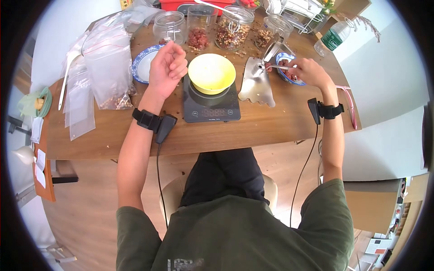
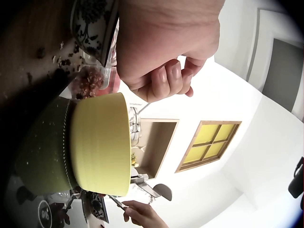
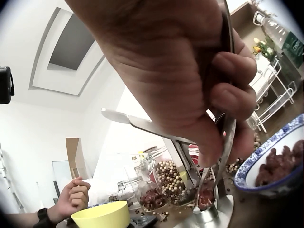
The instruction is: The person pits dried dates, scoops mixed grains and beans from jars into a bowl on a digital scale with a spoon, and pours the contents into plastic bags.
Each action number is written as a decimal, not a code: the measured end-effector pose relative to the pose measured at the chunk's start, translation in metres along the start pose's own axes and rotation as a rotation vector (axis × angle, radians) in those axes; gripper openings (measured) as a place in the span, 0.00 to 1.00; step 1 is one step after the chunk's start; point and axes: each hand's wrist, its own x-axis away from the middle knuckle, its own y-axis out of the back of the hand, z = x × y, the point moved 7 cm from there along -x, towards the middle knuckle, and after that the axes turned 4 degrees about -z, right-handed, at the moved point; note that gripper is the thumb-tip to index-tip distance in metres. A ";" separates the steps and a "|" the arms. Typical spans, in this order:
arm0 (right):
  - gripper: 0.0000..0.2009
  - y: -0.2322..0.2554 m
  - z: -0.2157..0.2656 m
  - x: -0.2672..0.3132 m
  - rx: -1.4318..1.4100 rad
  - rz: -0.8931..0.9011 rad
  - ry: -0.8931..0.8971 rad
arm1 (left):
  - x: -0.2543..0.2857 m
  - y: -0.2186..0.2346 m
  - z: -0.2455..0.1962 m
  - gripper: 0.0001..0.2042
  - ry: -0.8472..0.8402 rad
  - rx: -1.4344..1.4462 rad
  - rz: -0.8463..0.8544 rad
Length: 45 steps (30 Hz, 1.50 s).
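Observation:
My right hand (image 1: 312,72) grips metal tongs (image 3: 228,149), their tips around a dark red dried fruit (image 3: 206,195). The fruit sits right at the small round cup of a metal hand-press device (image 1: 256,88) with a flat wavy-edged base and a raised lever. To its right, a blue-and-white bowl (image 3: 247,176) holds more dark red fruits. My left hand (image 1: 169,67) is raised with loosely curled fingers and nothing in them, over the edge of a blue-rimmed plate (image 1: 138,67). Between the hands, a yellow bowl (image 1: 211,74) stands on a black kitchen scale (image 1: 211,110).
Glass jars (image 1: 234,29) with nuts and dried fruit line the back of the table. Clear zip bags (image 1: 106,63) and a white spoon (image 1: 65,81) lie at the left. A plastic bottle (image 1: 332,38) stands at the back right, near a white rack (image 1: 298,16).

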 end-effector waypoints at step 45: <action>0.15 -0.065 -0.185 0.055 -0.118 -0.106 -0.629 | 0.000 0.000 0.001 0.14 -0.004 -0.027 0.019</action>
